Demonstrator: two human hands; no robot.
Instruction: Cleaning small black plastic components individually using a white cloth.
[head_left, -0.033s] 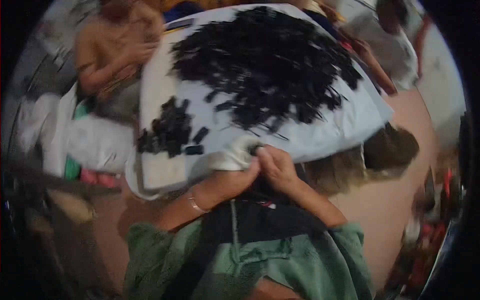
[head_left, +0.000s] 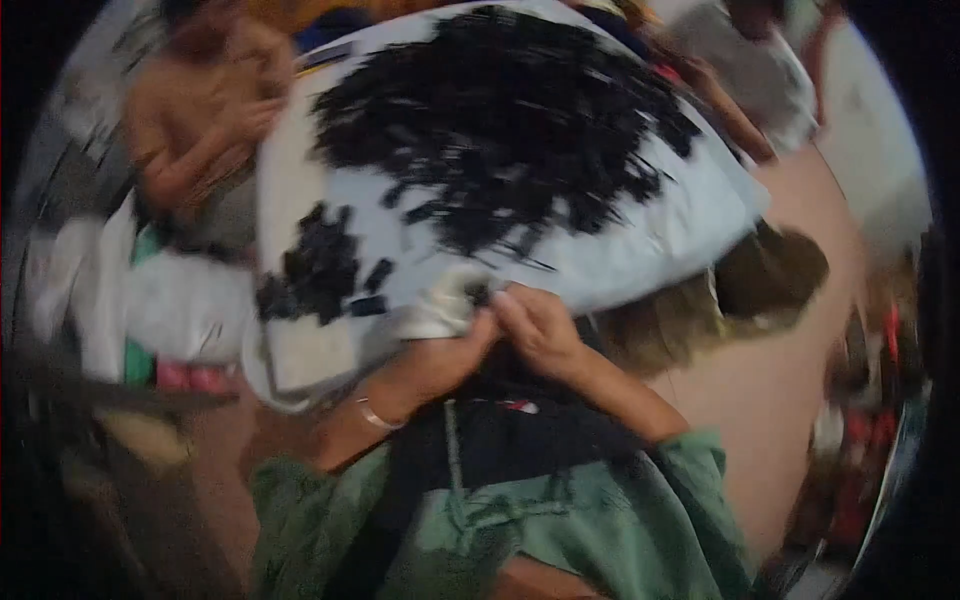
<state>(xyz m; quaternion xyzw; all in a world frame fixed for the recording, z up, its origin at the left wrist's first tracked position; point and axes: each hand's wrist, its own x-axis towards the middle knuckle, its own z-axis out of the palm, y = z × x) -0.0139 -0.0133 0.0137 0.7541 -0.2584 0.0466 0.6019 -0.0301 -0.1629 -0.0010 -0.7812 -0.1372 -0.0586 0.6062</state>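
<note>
My left hand (head_left: 455,350) is closed near the table's front edge, with crumpled white cloth (head_left: 435,312) over its finger side; whether it is a glove or a rag I cannot tell. A small black piece (head_left: 478,291) sits at the fingertips, blurred, its kind not clear. My right hand (head_left: 540,325) meets the left there, its fingers pinched at the piece. Beyond both hands a large heap of black flat pieces (head_left: 500,120) covers much of the white-covered table (head_left: 620,270). A smaller pile of similar pieces (head_left: 318,262) lies to the left.
One person (head_left: 205,130) sits at the table's left side, and another (head_left: 745,75) is at the far right. White bags (head_left: 190,305) stand left of the table. A brown sack-like thing (head_left: 770,280) is by its right front. Reddish floor (head_left: 770,400) shows at right.
The whole view has shifted a little, so the table and heap sit further left in the picture. My hands stay together at the black piece.
</note>
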